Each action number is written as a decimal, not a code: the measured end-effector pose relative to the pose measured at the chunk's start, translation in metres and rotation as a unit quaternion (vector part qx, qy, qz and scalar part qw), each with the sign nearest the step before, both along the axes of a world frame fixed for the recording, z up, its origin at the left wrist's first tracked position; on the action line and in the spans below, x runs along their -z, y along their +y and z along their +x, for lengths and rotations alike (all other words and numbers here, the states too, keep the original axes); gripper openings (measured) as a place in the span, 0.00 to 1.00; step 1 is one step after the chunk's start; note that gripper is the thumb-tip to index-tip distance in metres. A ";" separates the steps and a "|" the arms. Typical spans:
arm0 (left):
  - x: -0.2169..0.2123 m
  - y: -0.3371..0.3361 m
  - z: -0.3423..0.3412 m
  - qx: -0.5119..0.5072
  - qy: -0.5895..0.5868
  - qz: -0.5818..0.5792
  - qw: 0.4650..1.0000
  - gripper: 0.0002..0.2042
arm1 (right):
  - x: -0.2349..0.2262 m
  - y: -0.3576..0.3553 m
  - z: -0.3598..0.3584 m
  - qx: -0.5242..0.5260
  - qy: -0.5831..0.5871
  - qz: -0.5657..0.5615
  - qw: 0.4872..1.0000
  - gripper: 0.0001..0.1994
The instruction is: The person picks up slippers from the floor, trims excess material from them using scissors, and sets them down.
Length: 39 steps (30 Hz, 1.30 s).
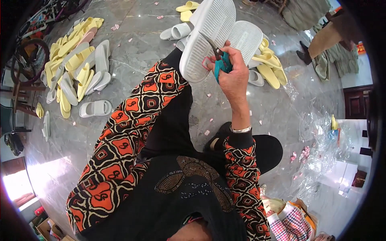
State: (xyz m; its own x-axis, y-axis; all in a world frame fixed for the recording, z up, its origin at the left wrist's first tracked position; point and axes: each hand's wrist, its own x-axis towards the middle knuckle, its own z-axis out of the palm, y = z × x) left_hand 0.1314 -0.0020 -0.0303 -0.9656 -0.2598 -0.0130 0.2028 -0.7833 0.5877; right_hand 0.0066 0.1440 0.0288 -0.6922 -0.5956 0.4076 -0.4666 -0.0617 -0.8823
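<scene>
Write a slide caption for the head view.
Right hand holds teal-handled scissors over a ribbed white slipper sole.

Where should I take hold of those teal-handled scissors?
Probably by the scissor handles, from the picture's lower right, as your right hand does: the teal loops sit on that side, while the blades point upper left over a pale slipper sole.

No words or numbers can be read. Below the white slipper [209,30], the 2 patterned sleeves [120,146] repeat cream, letter-like curls on orange patches, spelling nothing clear. Against the slipper's ribbed sole, a small pink-edged piece [205,63] is too tiny to read.
</scene>
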 end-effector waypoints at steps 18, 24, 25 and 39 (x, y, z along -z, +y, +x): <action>0.037 -0.006 -0.108 0.054 0.062 -0.030 0.996 0.21 | -0.008 0.024 -0.001 -0.063 -0.012 0.038 0.997 0.20; -0.013 -0.013 -0.103 0.046 0.085 0.229 0.969 0.20 | -0.007 0.095 0.005 -0.289 -0.321 -0.001 0.902 0.20; -0.018 -0.018 -0.101 0.008 0.098 0.105 0.990 0.20 | -0.001 0.106 -0.002 -0.235 -0.337 0.005 0.912 0.20; -0.023 0.015 -0.118 0.051 -0.028 -0.060 0.997 0.19 | 0.058 0.045 -0.039 0.026 -0.430 -0.222 0.875 0.20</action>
